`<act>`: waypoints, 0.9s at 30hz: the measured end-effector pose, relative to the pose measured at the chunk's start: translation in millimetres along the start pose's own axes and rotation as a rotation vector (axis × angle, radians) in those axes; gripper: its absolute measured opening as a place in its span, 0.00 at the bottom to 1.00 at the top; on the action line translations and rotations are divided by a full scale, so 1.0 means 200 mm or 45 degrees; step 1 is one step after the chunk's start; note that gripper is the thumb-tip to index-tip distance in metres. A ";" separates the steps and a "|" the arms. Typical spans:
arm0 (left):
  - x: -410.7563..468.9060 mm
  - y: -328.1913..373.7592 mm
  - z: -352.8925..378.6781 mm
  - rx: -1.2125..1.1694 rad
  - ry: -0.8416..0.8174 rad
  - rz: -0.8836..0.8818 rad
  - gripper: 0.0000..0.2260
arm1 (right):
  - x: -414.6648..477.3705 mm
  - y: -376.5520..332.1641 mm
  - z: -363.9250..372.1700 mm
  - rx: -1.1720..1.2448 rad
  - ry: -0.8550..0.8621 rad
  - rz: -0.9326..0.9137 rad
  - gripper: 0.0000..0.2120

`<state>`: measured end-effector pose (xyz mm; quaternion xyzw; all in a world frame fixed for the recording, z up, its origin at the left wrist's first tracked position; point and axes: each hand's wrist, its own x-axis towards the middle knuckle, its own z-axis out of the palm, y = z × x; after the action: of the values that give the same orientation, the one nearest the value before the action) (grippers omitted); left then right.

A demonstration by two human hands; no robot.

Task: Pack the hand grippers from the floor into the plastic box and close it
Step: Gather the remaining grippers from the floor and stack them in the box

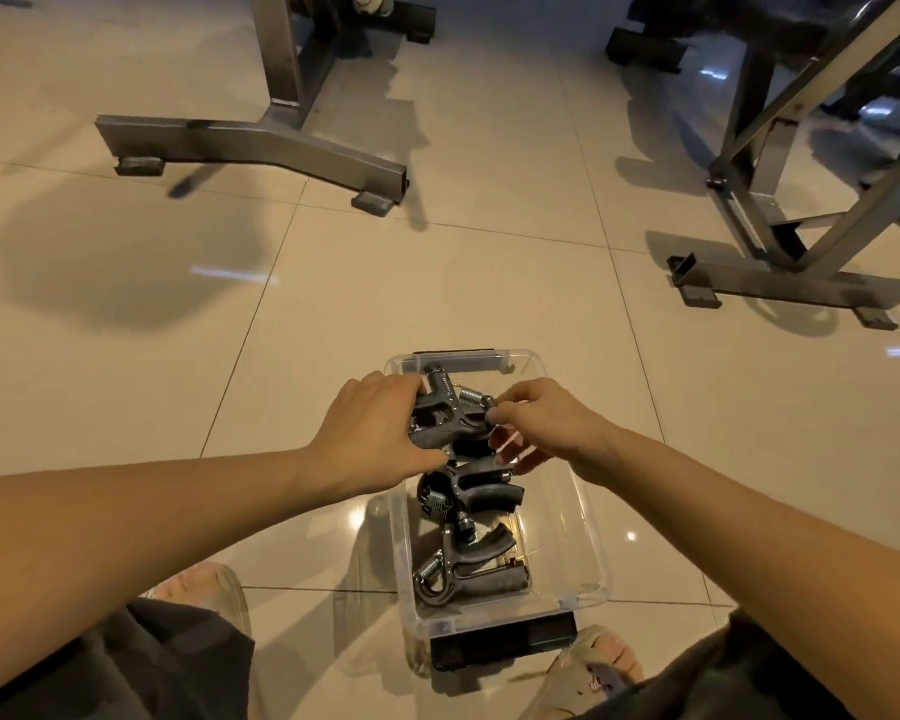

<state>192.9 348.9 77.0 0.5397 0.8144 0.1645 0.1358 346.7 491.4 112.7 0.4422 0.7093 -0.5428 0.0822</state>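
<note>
Glossy beige tiled floor, gym-ish room, with one grey metal frame standing up at 11 o'clock and another metal stand at 2 o'clock, both well apart from the action. The clear plastic box sits on the floor down at 6 o'clock, right between the person's feet, long side running away from them and open on top. A black latch hangs at its near end, and you can just see another dark one at the far end.

Three hand grippers are in there, all dark grey with metal springs. The near hand gripper lies on the box bottom at the 6 o'clock end. The middle hand gripper lies just past it, the two touching or close to it. The far hand gripper is up at the 12 o'clock end, at about rim height, and both hands are on it. The left hand comes in from 9 o'clock with its fingers wrapped round the handles. The right hand comes in from 3 o'clock and pinches the spring end between thumb and fingertips, the other fingers curled under.

Can't tell if that far one rests on anything underneath, since the hands hide it. A sandalled foot shows at 7 o'clock and the other foot at 5 o'clock, plus dark shorts.
</note>
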 end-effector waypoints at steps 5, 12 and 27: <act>-0.02 0.06 0.01 -0.038 0.072 -0.037 0.26 | 0.03 0.03 0.05 0.415 0.229 0.027 0.10; 0.01 0.07 -0.08 -0.400 -0.090 -0.199 0.18 | 0.07 0.06 -0.06 0.173 0.312 -0.173 0.06; 0.02 0.00 -0.14 0.034 0.130 0.368 0.11 | 0.10 0.01 -0.03 0.294 0.032 -0.214 0.16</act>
<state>180.5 349.6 102.5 0.6442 0.7360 0.1986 0.0620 338.3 507.6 101.7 0.3944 0.6776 -0.6203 -0.0240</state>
